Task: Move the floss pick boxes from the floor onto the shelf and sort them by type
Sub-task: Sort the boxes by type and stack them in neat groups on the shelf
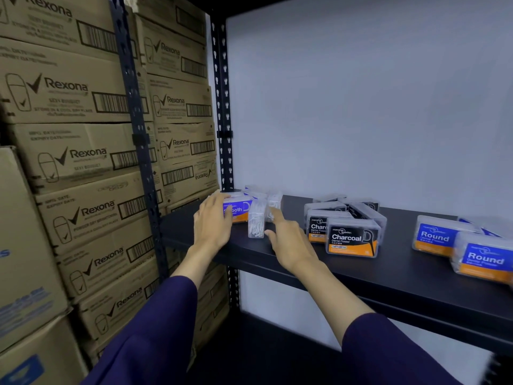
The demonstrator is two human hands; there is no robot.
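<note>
Purple sleeves [155, 329], left hand [212, 223] flat against Smooth box [238, 211], right hand [288, 240] fingers loose beside clear box [256, 220] of white picks

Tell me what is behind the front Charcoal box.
Behind the front Charcoal box sit more clear boxes with black picks, one Charcoal label half hidden at its left. How many stand there is unclear; they cover each other.

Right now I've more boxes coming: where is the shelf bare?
Bare shelf lies between the Charcoal boxes and Round boxes, and along the front edge. The left end is crowded: both hands, left and right, work around the Smooth boxes.
</note>
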